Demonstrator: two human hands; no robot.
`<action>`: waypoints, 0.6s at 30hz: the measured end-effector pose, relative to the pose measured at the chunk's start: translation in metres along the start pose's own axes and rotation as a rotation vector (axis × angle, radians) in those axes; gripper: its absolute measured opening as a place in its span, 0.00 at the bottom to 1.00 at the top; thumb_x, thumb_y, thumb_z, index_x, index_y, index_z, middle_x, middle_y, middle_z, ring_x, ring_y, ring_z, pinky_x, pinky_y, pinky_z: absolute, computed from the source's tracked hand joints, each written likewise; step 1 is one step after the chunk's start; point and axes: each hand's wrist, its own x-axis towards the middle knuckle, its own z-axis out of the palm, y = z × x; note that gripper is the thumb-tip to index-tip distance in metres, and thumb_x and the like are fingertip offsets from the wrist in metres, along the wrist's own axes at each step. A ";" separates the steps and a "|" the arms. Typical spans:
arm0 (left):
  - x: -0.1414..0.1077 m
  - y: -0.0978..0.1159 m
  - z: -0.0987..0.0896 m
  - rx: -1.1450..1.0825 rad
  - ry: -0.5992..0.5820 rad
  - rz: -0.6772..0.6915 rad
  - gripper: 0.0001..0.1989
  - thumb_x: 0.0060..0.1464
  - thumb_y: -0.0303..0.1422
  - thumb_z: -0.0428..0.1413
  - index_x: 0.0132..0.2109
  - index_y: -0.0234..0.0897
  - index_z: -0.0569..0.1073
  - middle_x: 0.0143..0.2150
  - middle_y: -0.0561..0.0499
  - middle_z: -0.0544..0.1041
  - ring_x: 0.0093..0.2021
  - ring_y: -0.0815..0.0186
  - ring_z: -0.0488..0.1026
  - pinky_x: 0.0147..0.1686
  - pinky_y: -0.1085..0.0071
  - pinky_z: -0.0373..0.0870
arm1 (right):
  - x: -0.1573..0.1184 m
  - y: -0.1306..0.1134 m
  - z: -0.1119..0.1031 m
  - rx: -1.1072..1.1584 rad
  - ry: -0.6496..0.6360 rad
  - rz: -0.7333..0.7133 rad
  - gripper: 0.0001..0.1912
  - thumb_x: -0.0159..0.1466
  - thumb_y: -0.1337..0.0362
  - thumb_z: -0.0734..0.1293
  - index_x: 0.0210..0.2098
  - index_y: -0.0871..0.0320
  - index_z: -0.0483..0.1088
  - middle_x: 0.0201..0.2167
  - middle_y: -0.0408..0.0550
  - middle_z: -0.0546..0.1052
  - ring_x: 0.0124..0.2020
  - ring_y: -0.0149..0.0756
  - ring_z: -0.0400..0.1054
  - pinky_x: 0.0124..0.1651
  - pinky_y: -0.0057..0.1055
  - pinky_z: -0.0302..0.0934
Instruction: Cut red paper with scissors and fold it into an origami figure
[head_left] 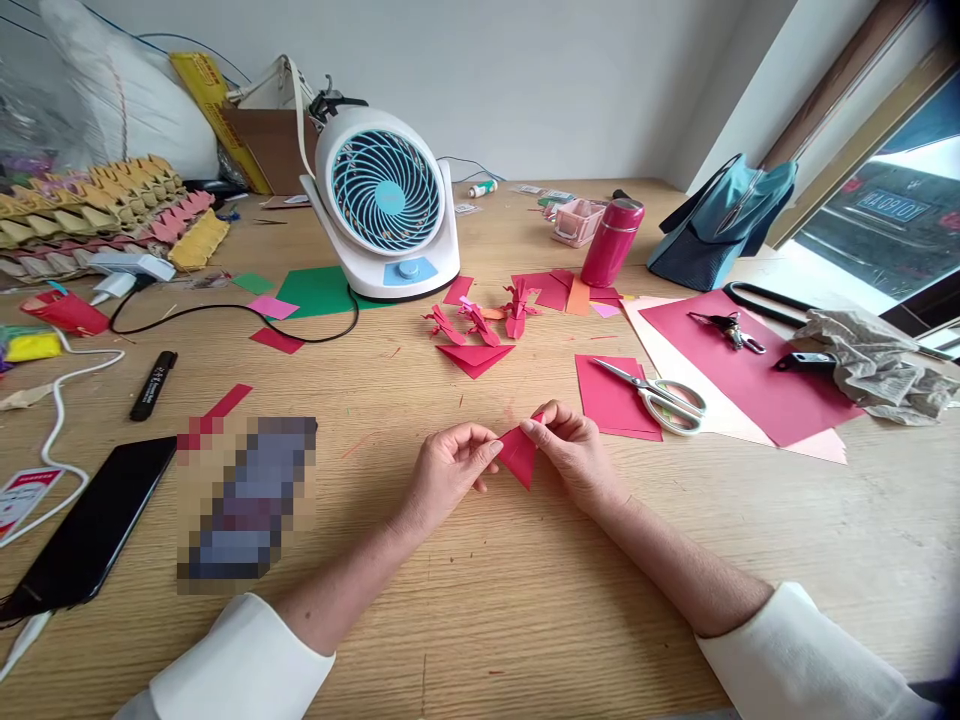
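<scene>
A small folded piece of red paper (520,458) is held up between both hands over the middle of the table. My left hand (457,468) pinches its left corner between thumb and fingers. The upper right corner is pinched by my right hand (568,445). The paper's lower tip points down toward the table. Just beyond the hands lies a folded red paper triangle (475,359), with red folded paper figures (480,320) behind it. Right of my right hand, white-handled scissors (671,402) rest partly on red paper squares (611,400).
A fan (390,210) and a red bottle (613,243) stand at the back. Large red sheets (720,350), keys and crumpled paper (885,365) lie right. At left are a black tablet (97,525), a pixelated object (247,505), a marker (154,386) and cables.
</scene>
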 end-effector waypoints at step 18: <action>-0.001 -0.005 -0.003 0.138 0.036 0.135 0.08 0.56 0.35 0.57 0.31 0.35 0.74 0.24 0.54 0.71 0.24 0.73 0.68 0.21 0.79 0.68 | 0.000 -0.001 -0.001 -0.021 -0.043 0.024 0.15 0.56 0.54 0.73 0.27 0.57 0.67 0.22 0.39 0.68 0.24 0.27 0.59 0.30 0.26 0.55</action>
